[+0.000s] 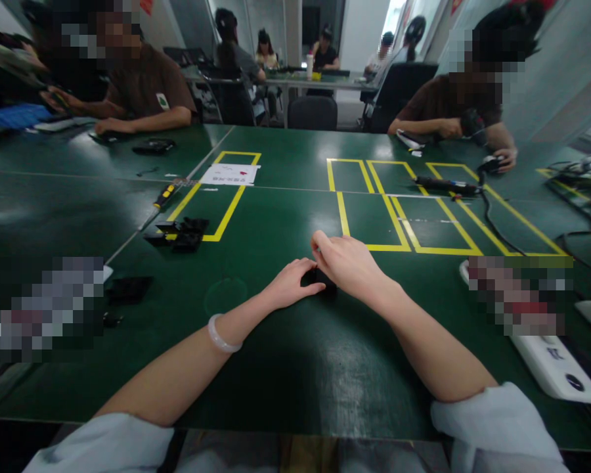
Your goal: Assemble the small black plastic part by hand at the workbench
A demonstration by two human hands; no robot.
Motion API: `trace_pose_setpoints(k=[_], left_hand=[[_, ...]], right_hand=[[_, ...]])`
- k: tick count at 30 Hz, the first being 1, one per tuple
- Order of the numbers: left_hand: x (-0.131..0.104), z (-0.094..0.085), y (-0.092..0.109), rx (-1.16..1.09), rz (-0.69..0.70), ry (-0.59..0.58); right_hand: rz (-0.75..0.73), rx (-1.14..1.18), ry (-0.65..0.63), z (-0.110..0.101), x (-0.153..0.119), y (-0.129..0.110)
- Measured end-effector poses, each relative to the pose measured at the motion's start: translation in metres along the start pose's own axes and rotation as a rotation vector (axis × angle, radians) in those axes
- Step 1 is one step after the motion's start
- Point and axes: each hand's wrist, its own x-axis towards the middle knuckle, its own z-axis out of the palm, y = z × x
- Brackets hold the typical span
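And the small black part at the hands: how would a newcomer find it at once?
On the green table, look to the middle, where the left hand and right hand come together. The small black part shows between them, partly covered; unlike the black pieces farther left, it alone is at the hands.

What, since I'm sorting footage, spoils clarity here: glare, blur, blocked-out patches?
Head view: glare whitens the table near its front; head view: the top-centre chair looks soft; head view: pixel blocks cover patches at both sides; head view: the black piece by the right grip is too dark for detail.
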Motion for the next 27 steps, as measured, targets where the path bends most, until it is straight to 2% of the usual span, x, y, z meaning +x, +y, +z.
trace_pose_setpoints(k=[9, 15, 21, 27], left_hand=[[-0.0001, -0.0010, 0.0017, 0.007, -0.003, -0.009], [-0.0001, -0.0008, 0.0016, 0.010, -0.011, 0.002], [-0.0001, -0.0023, 0.0032, 0.002, -0.004, -0.015], [-0.0002, -0.0014, 0.0014, -0.002, 0.004, -0.014]], right_hand=[[0.005, -0.014, -0.013, -0.0005, -0.0003, -0.0004], [-0.016, 0.054, 0.034, -0.0020, -0.0020, -0.0009], [-0.014, -0.007, -0.023, -0.0019, -0.0009, 0.0005], [-0.011, 0.031, 0.002, -0.0029, -0.0014, 0.0012]])
